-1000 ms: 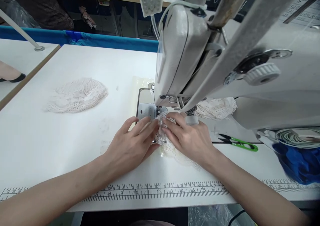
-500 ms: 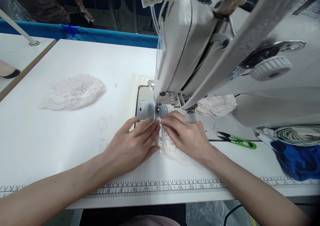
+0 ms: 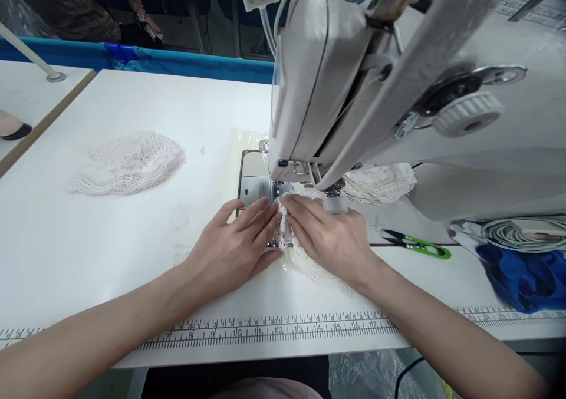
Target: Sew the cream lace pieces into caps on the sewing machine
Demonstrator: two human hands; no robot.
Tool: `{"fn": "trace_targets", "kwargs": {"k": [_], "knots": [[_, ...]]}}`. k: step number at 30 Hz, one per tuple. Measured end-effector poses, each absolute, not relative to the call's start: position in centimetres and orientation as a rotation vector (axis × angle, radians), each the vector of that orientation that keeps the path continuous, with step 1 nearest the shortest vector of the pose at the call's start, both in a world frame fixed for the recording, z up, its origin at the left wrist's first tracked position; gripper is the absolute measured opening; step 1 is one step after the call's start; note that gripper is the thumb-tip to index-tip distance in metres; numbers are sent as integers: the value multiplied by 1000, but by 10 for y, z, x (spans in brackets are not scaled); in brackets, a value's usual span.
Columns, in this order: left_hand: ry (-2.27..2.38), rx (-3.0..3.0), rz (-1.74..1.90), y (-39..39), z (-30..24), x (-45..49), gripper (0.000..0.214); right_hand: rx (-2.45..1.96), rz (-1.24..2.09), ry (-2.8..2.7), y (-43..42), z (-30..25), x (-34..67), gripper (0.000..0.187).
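Observation:
A piece of white lace (image 3: 309,264) lies under my fingers, just in front of the presser foot (image 3: 277,188) of a sewing machine (image 3: 305,81). My left hand (image 3: 232,249) grips its left edge with the fingertips, the thumb resting lower down. From the other side, my right hand (image 3: 338,240) pinches the same lace, fingers bent close to the needle area. Both hands cover part of the lace, and the exact contact at the fingertips is hard to see. Some of the lace spreads toward me below the right hand.
Left on the white table (image 3: 132,246) sits a pile of lace pieces (image 3: 128,163); another lace pile (image 3: 380,184) is behind the machine head. Green thread snips (image 3: 418,246) lie at right, near blue cloth (image 3: 526,275). A printed ruler (image 3: 265,330) runs along the front edge. Another person's hand (image 3: 145,19) shows beyond.
Both hands have edged slightly forward with the lace, which now reaches nearer the presser foot. More lace shows by the right fingertips. The whole view has shifted a little.

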State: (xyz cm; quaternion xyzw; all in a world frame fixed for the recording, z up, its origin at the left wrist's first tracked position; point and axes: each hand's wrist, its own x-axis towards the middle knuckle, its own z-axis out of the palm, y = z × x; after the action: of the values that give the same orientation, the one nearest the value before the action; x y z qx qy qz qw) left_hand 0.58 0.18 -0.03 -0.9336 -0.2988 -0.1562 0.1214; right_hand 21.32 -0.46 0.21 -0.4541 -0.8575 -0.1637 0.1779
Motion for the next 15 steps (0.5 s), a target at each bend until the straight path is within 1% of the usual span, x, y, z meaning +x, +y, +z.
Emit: {"fn": "trace_targets", "kwargs": {"k": [6, 15], "knots": [[-906, -2709, -460, 4, -1, 7, 39, -1432, -431, -2485, -2, 3, 212, 34], [-942, -2691, -461, 3, -1, 7, 39, -1492, -384, -2513, 1, 3, 211, 37]]}}
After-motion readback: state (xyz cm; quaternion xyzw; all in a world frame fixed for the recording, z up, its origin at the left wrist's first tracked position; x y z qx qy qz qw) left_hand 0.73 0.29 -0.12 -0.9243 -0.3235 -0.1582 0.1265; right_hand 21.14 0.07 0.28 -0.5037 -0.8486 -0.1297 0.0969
